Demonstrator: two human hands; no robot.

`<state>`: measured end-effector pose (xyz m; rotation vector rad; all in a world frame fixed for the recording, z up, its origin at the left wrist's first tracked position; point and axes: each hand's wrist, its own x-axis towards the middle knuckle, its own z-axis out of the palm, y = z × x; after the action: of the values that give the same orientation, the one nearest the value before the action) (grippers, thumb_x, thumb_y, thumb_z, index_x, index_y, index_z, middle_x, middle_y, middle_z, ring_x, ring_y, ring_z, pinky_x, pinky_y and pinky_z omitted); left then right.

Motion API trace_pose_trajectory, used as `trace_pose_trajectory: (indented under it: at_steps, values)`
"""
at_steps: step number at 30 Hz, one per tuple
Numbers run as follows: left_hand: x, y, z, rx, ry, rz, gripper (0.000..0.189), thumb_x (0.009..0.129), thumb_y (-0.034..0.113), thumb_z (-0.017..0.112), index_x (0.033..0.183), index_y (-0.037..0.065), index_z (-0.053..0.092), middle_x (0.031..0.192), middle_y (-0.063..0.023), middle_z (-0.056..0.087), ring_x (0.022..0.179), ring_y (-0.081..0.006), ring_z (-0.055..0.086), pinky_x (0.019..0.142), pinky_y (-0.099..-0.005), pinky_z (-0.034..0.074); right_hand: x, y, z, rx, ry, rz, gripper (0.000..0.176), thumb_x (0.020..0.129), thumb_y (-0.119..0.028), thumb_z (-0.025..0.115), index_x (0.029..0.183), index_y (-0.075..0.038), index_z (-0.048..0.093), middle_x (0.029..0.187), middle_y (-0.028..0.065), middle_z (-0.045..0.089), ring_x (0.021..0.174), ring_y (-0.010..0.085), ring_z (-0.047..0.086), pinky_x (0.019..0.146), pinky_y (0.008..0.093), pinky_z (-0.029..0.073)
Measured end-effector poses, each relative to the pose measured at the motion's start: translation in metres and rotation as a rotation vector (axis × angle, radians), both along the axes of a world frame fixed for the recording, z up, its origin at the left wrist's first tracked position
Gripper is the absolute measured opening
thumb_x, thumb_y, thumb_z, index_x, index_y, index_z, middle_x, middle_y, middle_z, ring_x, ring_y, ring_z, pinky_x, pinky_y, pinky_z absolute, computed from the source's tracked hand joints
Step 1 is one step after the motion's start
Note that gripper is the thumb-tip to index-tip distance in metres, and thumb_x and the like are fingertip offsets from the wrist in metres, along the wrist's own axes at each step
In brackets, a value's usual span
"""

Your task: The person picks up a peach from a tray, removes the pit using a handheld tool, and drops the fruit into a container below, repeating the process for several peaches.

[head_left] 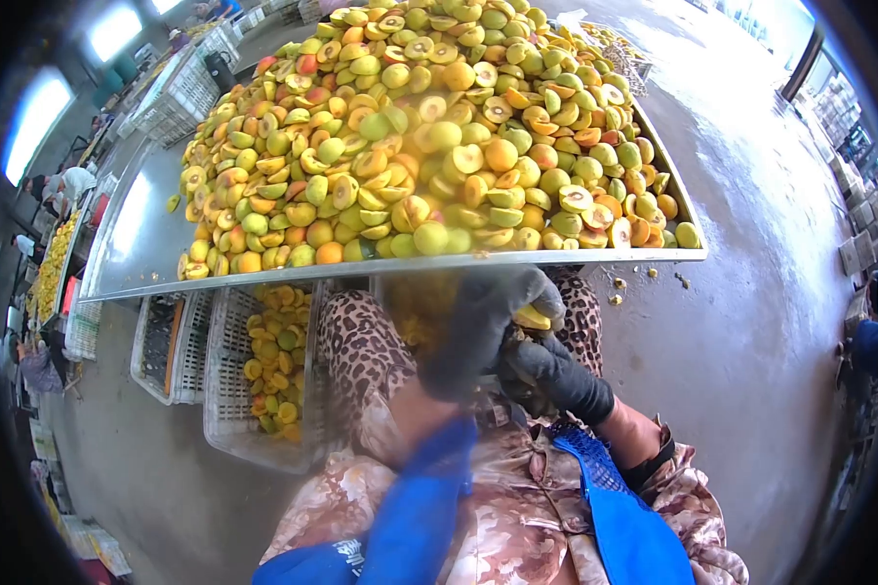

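Both of my hands wear dark gloves and meet above my lap, just below the near edge of the metal table point(400, 264). My left hand point(488, 317) is smeared by motion at the wrist, but its fingers curl around a yellow peach piece point(531, 317). Right below it, my right hand point(561, 378) is closed, its fingertips close to the same piece; what it grips is hidden. On the table in front lies a large heap of halved yellow-green peaches point(361, 146), several showing reddish stone hollows.
Under the table stand a white crate point(219, 390) with peach halves point(278, 361) and another crate point(156, 341) to its left. Fruit scraps point(617, 292) lie on the wet floor at right. Stacked crates point(180, 93) and other people point(73, 183) are farther left.
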<state>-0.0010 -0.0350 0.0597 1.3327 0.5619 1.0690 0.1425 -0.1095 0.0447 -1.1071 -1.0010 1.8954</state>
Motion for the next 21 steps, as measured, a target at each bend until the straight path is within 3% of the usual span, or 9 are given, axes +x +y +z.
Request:
trace_pose_trajectory:
  at_steps: [2, 4, 7, 8, 9, 10, 12, 16, 21]
  values:
    - [-0.009, 0.006, 0.004, -0.007, -0.097, -0.079, 0.048, 0.107, 0.032, 0.042, 0.079, 0.002, 0.067, 0.075, -0.0074, 0.067, 0.071, -0.0143, 0.065, 0.072, -0.028, 0.053, 0.002, 0.007, -0.009, 0.046, 0.028, 0.124, 0.04, 0.095, -0.049, 0.063, 0.098, -0.009, 0.061, 0.075, -0.0011, 0.057, 0.06, 0.0069, 0.052, 0.05, 0.0211, 0.041]
    - [-0.026, 0.009, 0.006, -0.171, -0.125, 0.245, 0.055, 0.107, 0.046, 0.038, 0.091, 0.003, 0.069, 0.078, -0.0073, 0.068, 0.073, -0.014, 0.067, 0.067, -0.0281, 0.054, -0.014, 0.008, 0.005, 0.124, 0.111, 0.158, 0.038, 0.093, -0.046, 0.067, 0.098, -0.008, 0.063, 0.075, -0.0016, 0.057, 0.06, 0.0068, 0.052, 0.051, 0.0214, 0.042]
    - [-0.138, 0.061, -0.026, -0.171, -0.254, 0.567, 0.047, 0.103, 0.044, 0.057, 0.104, -0.001, 0.071, 0.099, -0.0137, 0.074, 0.084, -0.0214, 0.072, 0.075, -0.0307, 0.059, -0.012, 0.019, -0.019, 0.283, -0.054, 0.097, 0.04, 0.094, -0.045, 0.068, 0.102, -0.006, 0.063, 0.078, -0.0015, 0.059, 0.063, 0.0108, 0.057, 0.053, 0.0279, 0.046]
    - [-0.163, 0.067, -0.023, -0.053, -0.094, 0.862, 0.043, 0.104, 0.036, 0.058, 0.106, -0.004, 0.071, 0.1, -0.0138, 0.075, 0.083, -0.0211, 0.073, 0.079, -0.032, 0.06, -0.013, 0.025, -0.035, 0.374, -0.161, 0.019, 0.039, 0.095, -0.045, 0.067, 0.101, -0.006, 0.062, 0.077, 0.0005, 0.06, 0.063, 0.0139, 0.058, 0.054, 0.0305, 0.048]
    - [-0.217, 0.089, -0.049, 0.122, 0.579, 1.07, 0.035, 0.098, 0.027, 0.065, 0.112, -0.004, 0.071, 0.116, -0.0183, 0.072, 0.102, -0.0282, 0.07, 0.093, -0.0389, 0.056, -0.012, 0.03, -0.058, 0.458, -0.272, -0.064, 0.039, 0.095, -0.044, 0.066, 0.099, -0.006, 0.062, 0.076, 0.0025, 0.061, 0.062, 0.0171, 0.059, 0.055, 0.033, 0.049]
    - [-0.216, 0.095, -0.048, 0.387, 0.789, 1.118, 0.033, 0.095, 0.024, 0.067, 0.114, -0.003, 0.07, 0.118, -0.0187, 0.07, 0.106, -0.0312, 0.068, 0.096, -0.0404, 0.053, 0.003, 0.038, -0.104, 0.765, -1.154, 0.131, 0.031, 0.095, -0.035, 0.066, 0.092, -0.005, 0.057, 0.073, 0.0158, 0.064, 0.064, 0.0335, 0.064, 0.058, 0.043, 0.051]
    - [-0.202, 0.111, -0.044, 0.929, 1.182, 1.182, 0.034, 0.089, 0.02, 0.07, 0.117, 0.0, 0.069, 0.124, -0.0196, 0.067, 0.116, -0.0371, 0.062, 0.103, -0.0435, 0.048, 0.006, 0.033, -0.104, 0.909, -1.05, 0.132, 0.025, 0.093, -0.025, 0.066, 0.087, -0.005, 0.052, 0.069, 0.0256, 0.06, 0.067, 0.045, 0.062, 0.057, 0.0504, 0.049]
    - [-0.102, 0.156, -0.046, 0.921, 1.086, 0.518, 0.053, 0.08, 0.002, 0.06, 0.132, 0.01, 0.063, 0.145, -0.0173, 0.054, 0.141, -0.0378, 0.043, 0.116, -0.0459, 0.037, -0.016, 0.034, -0.076, 0.837, -0.855, 0.099, 0.022, 0.09, -0.02, 0.068, 0.089, -0.005, 0.052, 0.067, 0.0246, 0.058, 0.067, 0.0468, 0.062, 0.057, 0.055, 0.046]
    - [-0.064, 0.222, -0.06, 0.757, 1.53, -0.148, 0.022, 0.083, 0.009, 0.063, 0.102, 0.008, 0.074, 0.116, -0.0167, 0.07, 0.104, -0.0357, 0.066, 0.089, -0.0459, 0.054, 0.009, 0.007, -0.073, 0.827, -1.006, 0.0, 0.024, 0.086, -0.021, 0.075, 0.093, -0.005, 0.058, 0.069, 0.0236, 0.06, 0.064, 0.0451, 0.061, 0.057, 0.0484, 0.048]
